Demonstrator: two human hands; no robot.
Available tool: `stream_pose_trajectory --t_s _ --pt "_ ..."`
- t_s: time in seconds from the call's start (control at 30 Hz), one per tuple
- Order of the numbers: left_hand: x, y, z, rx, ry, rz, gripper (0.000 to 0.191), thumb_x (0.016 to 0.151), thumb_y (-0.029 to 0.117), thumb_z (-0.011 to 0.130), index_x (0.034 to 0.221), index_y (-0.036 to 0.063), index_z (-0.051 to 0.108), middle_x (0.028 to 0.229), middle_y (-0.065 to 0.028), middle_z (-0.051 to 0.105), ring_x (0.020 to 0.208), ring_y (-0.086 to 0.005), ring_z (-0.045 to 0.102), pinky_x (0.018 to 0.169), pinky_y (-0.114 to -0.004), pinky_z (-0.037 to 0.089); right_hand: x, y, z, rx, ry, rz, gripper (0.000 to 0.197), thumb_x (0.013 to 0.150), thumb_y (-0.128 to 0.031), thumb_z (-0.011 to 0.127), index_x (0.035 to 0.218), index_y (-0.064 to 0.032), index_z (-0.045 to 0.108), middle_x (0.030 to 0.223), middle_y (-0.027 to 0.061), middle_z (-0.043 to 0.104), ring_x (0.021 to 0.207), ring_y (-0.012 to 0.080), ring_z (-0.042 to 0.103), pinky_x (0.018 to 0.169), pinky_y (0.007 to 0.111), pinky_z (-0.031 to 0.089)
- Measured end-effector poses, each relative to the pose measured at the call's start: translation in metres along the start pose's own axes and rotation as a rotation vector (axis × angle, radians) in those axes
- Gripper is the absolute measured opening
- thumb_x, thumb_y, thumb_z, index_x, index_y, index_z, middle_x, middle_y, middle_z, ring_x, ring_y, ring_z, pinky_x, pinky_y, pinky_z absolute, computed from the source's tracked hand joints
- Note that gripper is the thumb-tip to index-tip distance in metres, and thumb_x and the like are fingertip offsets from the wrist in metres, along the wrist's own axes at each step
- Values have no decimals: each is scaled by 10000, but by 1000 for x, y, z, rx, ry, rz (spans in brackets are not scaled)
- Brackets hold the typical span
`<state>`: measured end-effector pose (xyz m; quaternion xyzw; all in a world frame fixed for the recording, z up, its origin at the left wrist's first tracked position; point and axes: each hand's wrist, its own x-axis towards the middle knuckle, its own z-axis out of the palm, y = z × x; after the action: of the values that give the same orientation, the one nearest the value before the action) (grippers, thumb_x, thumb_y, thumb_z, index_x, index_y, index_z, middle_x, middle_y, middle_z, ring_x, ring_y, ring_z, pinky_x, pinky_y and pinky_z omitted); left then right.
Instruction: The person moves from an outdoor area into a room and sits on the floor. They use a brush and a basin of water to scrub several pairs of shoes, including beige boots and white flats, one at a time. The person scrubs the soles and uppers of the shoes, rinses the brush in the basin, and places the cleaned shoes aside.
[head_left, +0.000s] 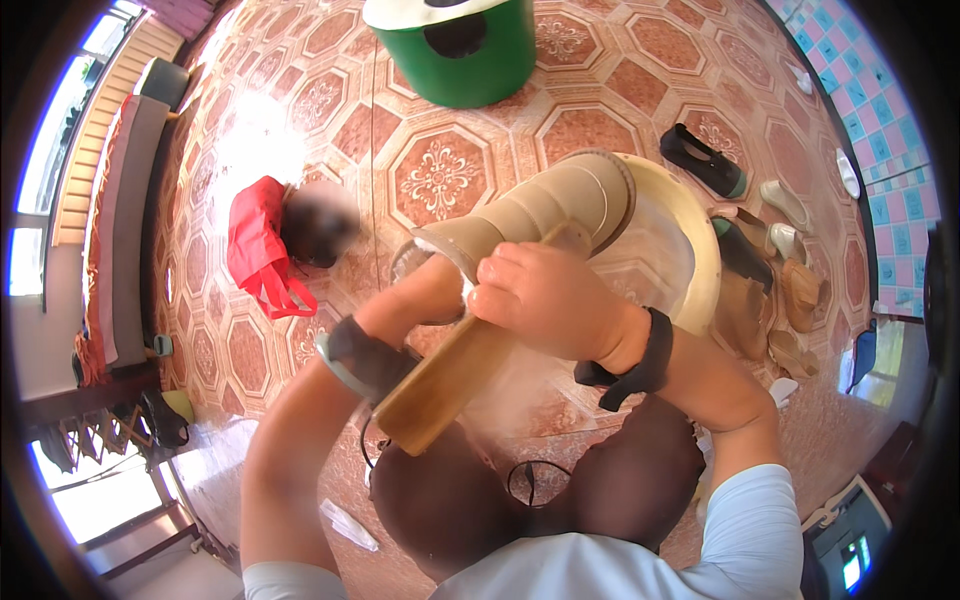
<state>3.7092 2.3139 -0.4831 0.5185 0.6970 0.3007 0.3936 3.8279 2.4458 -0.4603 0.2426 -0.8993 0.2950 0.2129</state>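
Note:
My left arm goes into the opening of a beige quilted boot (555, 195), and the boot rests over that hand. Only the wrist side of my left hand (435, 289) shows; its fingers are hidden inside. My right hand (544, 296) is closed around a long, flat wooden handle (442, 390), which looks like a brush, lying against the boot's side. Any bristles are hidden from view. Below the boot stands a pale yellow basin (705, 262) with cloudy contents, partly covered by boot and hands. My dark-trousered knees (442, 502) are just in front of me.
Right of the basin lie a black shoe (701, 161), a cream shoe (784, 204) and several other shoe pieces. Ahead stands a green tub-like container (472, 67). A red cloth bag (259, 240) sits to the left on the patterned floor (442, 176).

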Motion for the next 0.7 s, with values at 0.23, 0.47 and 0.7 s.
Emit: stream_pose_trajectory --t_s 0.23,0.47,0.7 --pt "21 2 14 489 310 168 264 761 70 578 1017 19 540 927 -51 578 865 -152 539 698 -291 442 -64 27 -57 280 461 496 286 746 -92 590 1023 -72 526 847 61 496 776 171 510 655 291 437" --pt "19 29 7 772 391 233 405 758 102 616 1135 21 491 1044 -63 567 975 -221 528 836 -334 420 -105 74 -112 903 532 779 395 766 -236 687 1040 -6 521 824 -11 536 734 74 481 651 217 422" --pt "-3 19 2 -281 321 -133 425 829 131 545 1222 24 423 1141 -89 522 1027 -216 510 878 -328 416 -103 73 -101 835 526 725 385 771 -208 681 1050 12 533 913 30 580 845 110 520 759 257 432"
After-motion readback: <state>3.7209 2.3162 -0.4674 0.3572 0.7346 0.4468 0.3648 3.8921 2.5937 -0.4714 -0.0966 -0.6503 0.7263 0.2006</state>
